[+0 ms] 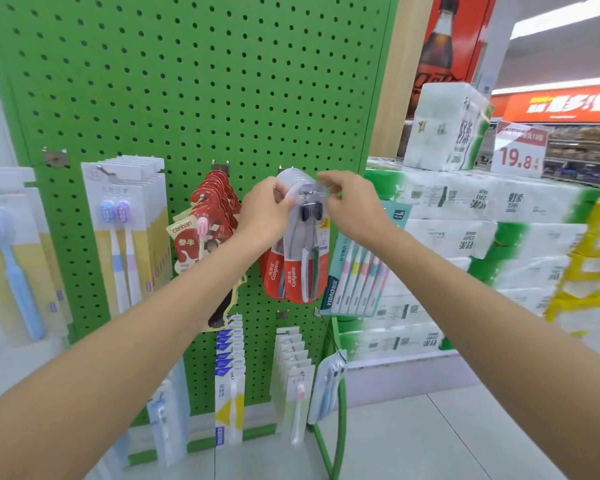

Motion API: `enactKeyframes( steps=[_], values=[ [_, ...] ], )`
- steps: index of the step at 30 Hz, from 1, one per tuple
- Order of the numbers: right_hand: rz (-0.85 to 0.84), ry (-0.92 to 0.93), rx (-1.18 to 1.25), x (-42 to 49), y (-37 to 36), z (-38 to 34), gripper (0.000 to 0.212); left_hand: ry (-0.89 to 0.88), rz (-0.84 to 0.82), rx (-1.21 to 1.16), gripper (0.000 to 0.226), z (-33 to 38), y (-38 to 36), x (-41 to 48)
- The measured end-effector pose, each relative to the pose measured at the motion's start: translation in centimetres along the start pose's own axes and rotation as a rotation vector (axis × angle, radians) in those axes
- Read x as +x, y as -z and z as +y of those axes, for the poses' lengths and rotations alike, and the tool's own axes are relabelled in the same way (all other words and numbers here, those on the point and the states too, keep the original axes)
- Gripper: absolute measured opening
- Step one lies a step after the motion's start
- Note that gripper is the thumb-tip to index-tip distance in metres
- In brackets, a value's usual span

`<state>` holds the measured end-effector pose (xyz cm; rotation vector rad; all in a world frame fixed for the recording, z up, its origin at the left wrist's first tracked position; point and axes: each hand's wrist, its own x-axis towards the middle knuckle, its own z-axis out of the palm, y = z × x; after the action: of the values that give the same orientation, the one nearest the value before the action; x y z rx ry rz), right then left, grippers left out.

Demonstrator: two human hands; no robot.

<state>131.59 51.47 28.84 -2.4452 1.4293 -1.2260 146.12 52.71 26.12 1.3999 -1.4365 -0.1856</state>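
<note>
Facing outward from the green pegboard (187,81), a Colgate toothbrush pack (302,271) is held at its clear upper end by both hands. The left hand (265,211) is curled round the pack's upper left edge, and the plastic is pinched between its thumb and fingers (284,201). The right hand (352,206) is closed on the upper right corner, which is grasped between thumb and fingers (326,178).

The rest of the pack is suspended straight down below the fingers, with its red branded part lowest. 2 dark brush heads are seen through the blister, just below and between the fingers. More packs of the same kind are stacked directly behind it on a peg, whose mount (281,167) is fixed to the board just above the left fingers. Whether the held pack is threaded on that peg cannot be told.

Just left of the left fingers, red canban packs (212,216) are hung. Further left, white and yellow packs (125,230) are displayed, the front one holding 2 brushes. Below and right of the right fingers, a YIBAO multi-brush pack (357,275) is hung near. Well to the right, tissue packs (482,202) are stacked, and a price sign (518,155) marked 19.8 is set above them.
</note>
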Motion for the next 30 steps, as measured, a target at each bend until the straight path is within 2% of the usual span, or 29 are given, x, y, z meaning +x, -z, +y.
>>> enactKeyframes(
  steps=[7, 10, 14, 17, 20, 24, 30],
  values=[
    [0.123, -0.008, 0.08, -0.6, -0.7, -0.2, 0.048, 0.015, 0.043, 0.035, 0.01, -0.6, 0.9, -2.0],
    [0.192, 0.012, 0.111, -1.3, -1.4, -0.6, 0.04, 0.012, 0.055, 0.039, 0.008, -0.8, 1.8, -3.0],
    [0.195, 0.055, 0.208, -3.0, -2.9, -1.4, 0.031, -0.009, 0.029, 0.006, 0.007, -1.1, 3.0, -4.7],
    [0.189, 0.063, 0.292, -5.2, -4.4, -2.3, 0.031, -0.023, -0.046, -0.038, 0.007, -1.9, 3.9, -6.0],
    [0.129, -0.005, 0.394, -8.0, -5.7, -3.1, 0.032, 0.007, -0.141, -0.14, 0.007, -3.2, 4.2, -7.3],
    [0.09, -0.112, 0.603, -11.0, -8.0, -2.5, 0.005, 0.078, -0.241, -0.268, 0.006, -6.0, 3.6, -9.2],
    [0.042, -0.246, 0.691, -13.3, -12.2, 0.7, 0.018, 0.236, -0.371, -0.396, 0.014, -10.7, 1.6, -12.1]
  ],
)
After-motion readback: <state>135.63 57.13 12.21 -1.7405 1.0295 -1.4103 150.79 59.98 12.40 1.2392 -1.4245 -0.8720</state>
